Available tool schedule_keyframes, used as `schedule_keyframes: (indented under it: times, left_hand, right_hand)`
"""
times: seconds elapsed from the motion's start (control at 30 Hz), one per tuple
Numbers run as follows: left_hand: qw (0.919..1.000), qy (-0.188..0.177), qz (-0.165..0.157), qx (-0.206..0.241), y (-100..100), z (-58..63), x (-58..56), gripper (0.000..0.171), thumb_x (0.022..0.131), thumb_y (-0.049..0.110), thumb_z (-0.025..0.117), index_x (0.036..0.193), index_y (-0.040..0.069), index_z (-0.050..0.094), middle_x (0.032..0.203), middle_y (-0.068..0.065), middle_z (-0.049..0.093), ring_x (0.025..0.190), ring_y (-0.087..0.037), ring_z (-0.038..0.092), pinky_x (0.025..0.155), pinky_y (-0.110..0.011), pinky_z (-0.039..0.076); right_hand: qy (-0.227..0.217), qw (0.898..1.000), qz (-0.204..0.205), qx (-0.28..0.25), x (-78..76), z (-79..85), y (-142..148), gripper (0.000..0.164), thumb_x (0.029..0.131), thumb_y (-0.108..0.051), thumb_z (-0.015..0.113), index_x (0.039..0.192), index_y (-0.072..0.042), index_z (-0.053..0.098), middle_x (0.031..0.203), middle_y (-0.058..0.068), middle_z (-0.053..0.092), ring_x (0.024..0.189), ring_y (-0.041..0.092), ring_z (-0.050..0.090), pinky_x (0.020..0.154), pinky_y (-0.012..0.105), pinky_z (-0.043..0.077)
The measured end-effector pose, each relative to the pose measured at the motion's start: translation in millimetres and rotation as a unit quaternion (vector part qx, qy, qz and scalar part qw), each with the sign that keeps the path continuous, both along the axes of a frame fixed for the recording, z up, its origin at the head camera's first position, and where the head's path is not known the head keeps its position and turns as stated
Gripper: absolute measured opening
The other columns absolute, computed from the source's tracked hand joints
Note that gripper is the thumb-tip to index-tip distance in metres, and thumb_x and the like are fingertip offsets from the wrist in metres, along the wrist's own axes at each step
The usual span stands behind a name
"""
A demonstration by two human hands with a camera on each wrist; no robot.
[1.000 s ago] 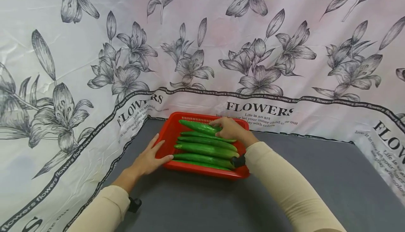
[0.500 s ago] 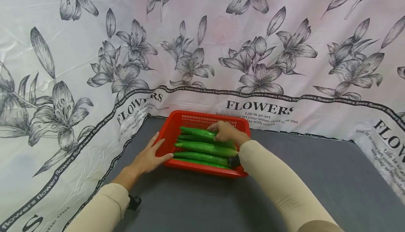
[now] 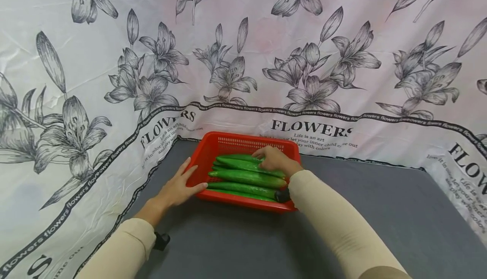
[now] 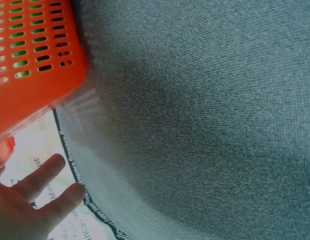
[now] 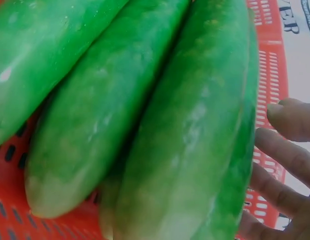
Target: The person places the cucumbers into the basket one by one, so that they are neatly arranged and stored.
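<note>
Several green cucumbers [image 3: 247,178] lie side by side, lengthwise, in a red plastic basket [image 3: 243,203] with slotted walls. My right hand [image 3: 274,160] is inside the basket over the right part of the rear cucumbers [image 3: 237,164]. In the right wrist view, its spread fingers [image 5: 282,192] reach along the flank of the outermost cucumber [image 5: 187,135], not wrapped round it. My left hand [image 3: 178,189] is at the basket's left end, fingers spread, with the thumb at the front left corner. The left wrist view shows two straight fingers [image 4: 62,202] below the basket wall [image 4: 40,92].
The basket stands on a grey cloth-covered table [image 3: 220,245], near its back edge. A white curtain [image 3: 258,72] with printed flowers and lettering rises behind and at the left. Black wrist mounts [image 3: 161,242] sit at both cuffs.
My right hand has brought a cucumber from the basket's rear wall toward the front, onto the others, and its grip has loosened. The left hand has stayed at the left end.
</note>
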State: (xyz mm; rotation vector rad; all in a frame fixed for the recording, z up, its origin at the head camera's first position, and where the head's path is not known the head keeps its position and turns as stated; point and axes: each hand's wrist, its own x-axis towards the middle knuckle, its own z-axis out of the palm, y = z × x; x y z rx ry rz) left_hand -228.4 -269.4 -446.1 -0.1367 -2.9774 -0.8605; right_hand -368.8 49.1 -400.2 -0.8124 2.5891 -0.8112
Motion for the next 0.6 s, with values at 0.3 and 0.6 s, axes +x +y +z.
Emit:
schedule_keyframes:
  times: [0.3, 0.6]
  left_hand:
    - [0.9999, 0.002, -0.008, -0.008, -5, 3.0, -3.9, 0.088, 0.084, 0.069, 0.055, 0.15, 0.013, 0.037, 0.16, -0.003, 0.009, 0.127, -0.044, 0.04, 0.093, -0.064, 0.035]
    - [0.9971, -0.005, -0.025, -0.072, -18, 28.4, -7.5, 0.093, 0.081, 0.076, 0.052, 0.151, 0.017, 0.035, 0.158, -0.012, 0.016, 0.131, -0.044, 0.035, 0.094, -0.065, 0.034]
  right_hand:
    - [0.044, 0.998, -0.007, -0.033, 7.6, 24.2, 19, 0.04, 0.088, -0.01, 0.069, 0.128, -0.01, 0.064, 0.126, 0.009, 0.061, 0.114, 0.031, 0.056, 0.088, 0.044, 0.047]
    - [0.157, 0.987, 0.013, -0.027, 27.4, 62.9, 38, 0.047, 0.093, -0.026, 0.065, 0.135, -0.006, 0.057, 0.136, 0.015, 0.053, 0.127, 0.036, 0.044, 0.102, 0.053, 0.034]
